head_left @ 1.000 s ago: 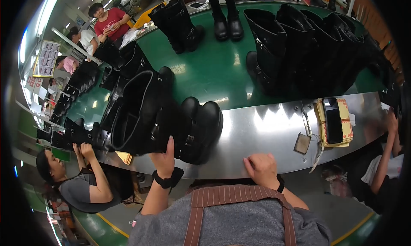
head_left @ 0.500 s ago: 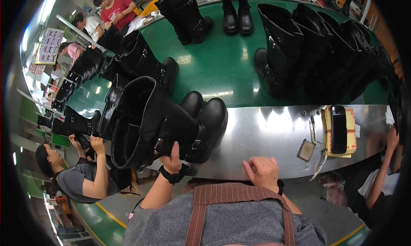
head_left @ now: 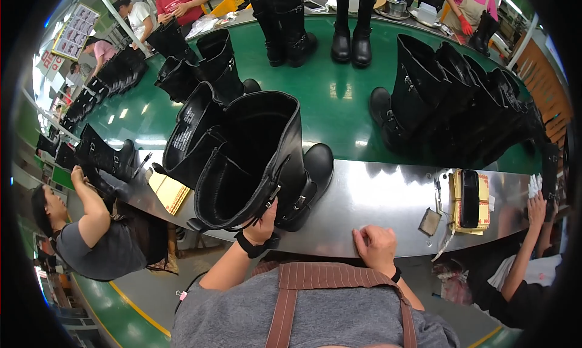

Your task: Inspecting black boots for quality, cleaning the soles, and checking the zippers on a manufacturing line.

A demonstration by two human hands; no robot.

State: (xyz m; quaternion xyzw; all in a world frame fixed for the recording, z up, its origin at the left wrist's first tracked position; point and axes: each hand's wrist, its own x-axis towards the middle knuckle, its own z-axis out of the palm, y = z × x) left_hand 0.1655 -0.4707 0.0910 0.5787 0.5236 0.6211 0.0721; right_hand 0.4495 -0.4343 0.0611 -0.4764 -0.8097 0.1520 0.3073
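A tall black boot (head_left: 286,151) with buckled straps stands tilted on the metal edge in front of me, its wide shaft opening facing up and toward me. My left hand (head_left: 262,224) grips the near side of its shaft beside a buckle, thumb up along the leather. Just behind it, to the left, a second black boot (head_left: 185,133) shows a pale printed patch on its inner lining; its foot is mostly hidden. On the metal strip (head_left: 339,227) rests my right hand (head_left: 376,246), fingers curled into a loose fist with nothing visible in them.
Right of my right hand lie a phone (head_left: 469,198) on yellow cards, a small tool (head_left: 438,193) and a brownish square piece (head_left: 430,222). Rows of black boots (head_left: 424,99) stand on the green table (head_left: 315,112). Co-workers sit at both sides and far off.
The held boot has swung round, its shaft now more upright and opening more toward me. My left hand has moved slightly right with it. My right fist stays on the metal. The view has shifted.
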